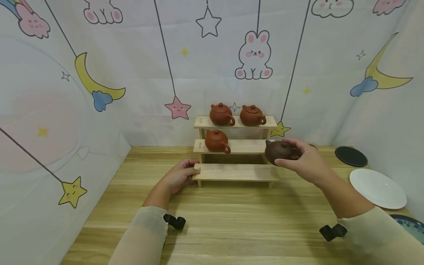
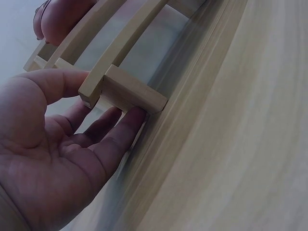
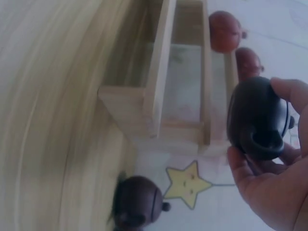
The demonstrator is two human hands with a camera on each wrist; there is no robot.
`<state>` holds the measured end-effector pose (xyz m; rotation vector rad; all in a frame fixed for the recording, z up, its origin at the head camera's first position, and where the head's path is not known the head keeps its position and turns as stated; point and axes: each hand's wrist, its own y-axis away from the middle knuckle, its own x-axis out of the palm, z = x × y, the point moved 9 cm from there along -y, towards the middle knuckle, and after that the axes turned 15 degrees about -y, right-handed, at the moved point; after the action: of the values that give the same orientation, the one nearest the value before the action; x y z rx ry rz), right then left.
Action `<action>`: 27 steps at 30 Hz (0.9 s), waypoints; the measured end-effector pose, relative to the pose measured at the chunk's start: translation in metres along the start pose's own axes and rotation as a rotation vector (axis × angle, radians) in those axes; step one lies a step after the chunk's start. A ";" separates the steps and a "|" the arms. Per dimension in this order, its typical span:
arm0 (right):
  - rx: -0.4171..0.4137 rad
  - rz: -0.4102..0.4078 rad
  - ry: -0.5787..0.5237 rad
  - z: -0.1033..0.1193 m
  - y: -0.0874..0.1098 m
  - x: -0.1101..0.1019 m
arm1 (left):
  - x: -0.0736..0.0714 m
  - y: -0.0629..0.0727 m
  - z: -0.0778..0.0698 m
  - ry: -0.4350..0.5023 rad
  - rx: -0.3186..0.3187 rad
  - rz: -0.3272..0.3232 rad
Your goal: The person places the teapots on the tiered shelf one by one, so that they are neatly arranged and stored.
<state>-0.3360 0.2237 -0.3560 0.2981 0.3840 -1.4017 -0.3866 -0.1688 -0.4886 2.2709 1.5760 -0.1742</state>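
Observation:
A dark brown teapot [image 1: 277, 151] is in my right hand [image 1: 308, 162], thumb on the near side and fingers on the far side. It is held up at the right end of a three-step wooden stand [image 1: 236, 172]; the right wrist view shows the handle of this teapot [image 3: 257, 115] towards the palm. My left hand [image 1: 180, 176] grips the left end of the lowest step, thumb at the plank's end and fingertips against its leg [image 2: 134, 89]. Two reddish-brown teapots [image 1: 221, 115] [image 1: 252, 115] sit on the top step, and another reddish teapot [image 1: 216, 141] on the middle step's left.
A second dark teapot [image 3: 138, 202] stands on the table beyond the stand's right end, mostly hidden behind my right hand in the head view. Along the right edge lie a black round plate [image 1: 351, 156], a white plate [image 1: 377, 188] and a blue-patterned dish [image 1: 410, 225]. A printed cloth [image 1: 215, 66] hangs behind.

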 end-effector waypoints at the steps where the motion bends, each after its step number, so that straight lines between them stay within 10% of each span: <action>1: 0.000 0.001 0.007 0.002 -0.002 0.003 | 0.000 0.000 0.000 0.000 0.001 -0.001; 27: 0.043 -0.022 -0.020 0.021 -0.073 0.051 | 0.000 0.000 -0.001 -0.002 -0.005 -0.002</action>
<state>-0.3998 0.1585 -0.3574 0.3159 0.3422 -1.4351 -0.3862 -0.1683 -0.4877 2.2646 1.5761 -0.1721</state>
